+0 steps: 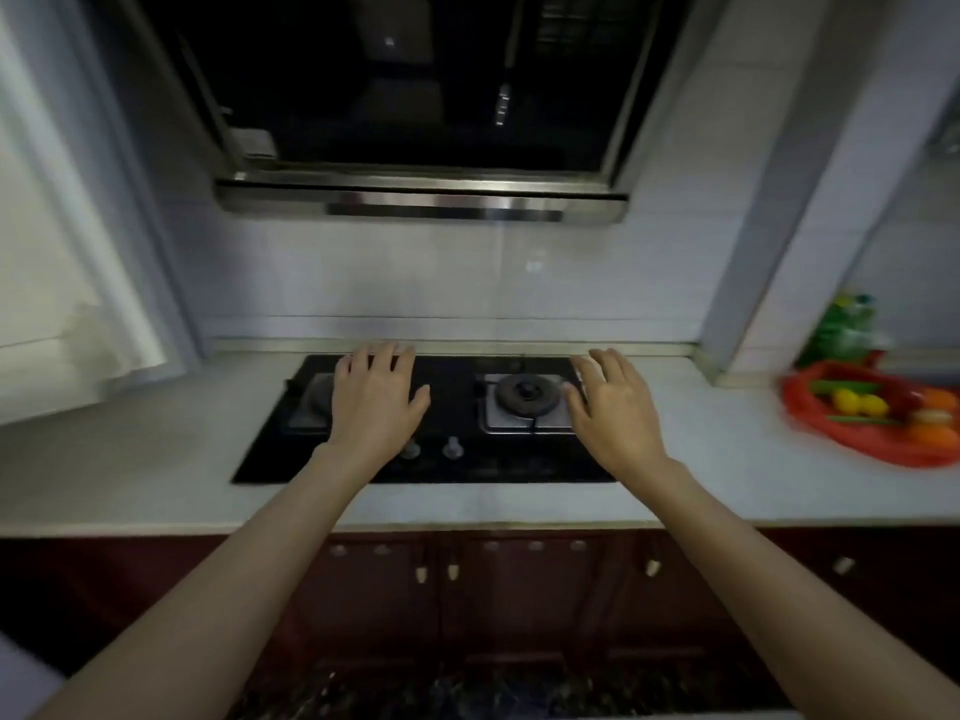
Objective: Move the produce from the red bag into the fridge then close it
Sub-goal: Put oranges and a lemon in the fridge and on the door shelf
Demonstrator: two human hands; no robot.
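**Both hands spread above the hob, red bag far right**

A black glass gas hob fills the centre of the frame, set into a pale countertop. Its right burner shows in full; the left burner is partly covered by a hand. Two control knobs sit near the hob's front edge. A steel-trimmed range hood hangs across the upper centre, its dark interior above. White wall tiles back the counter, and a pale panel, blurred, takes up the left edge of the frame. Dark red cabinet doors with small metal handles run along the lower part of the frame.

The left hand is held palm down over the left side of the hob, fingers straight and slightly spread, holding nothing. The right hand is the same over the hob's right edge, fingers loosely spread, holding nothing. Whether either touches the surface cannot be told.

The red bag lies open on the countertop at the far right of the frame, well apart from both hands. Inside are yellow pieces of produce, orange ones and green ones; blur hides exactly what they are. A green bottle-like thing, blurred, stands just behind the bag.
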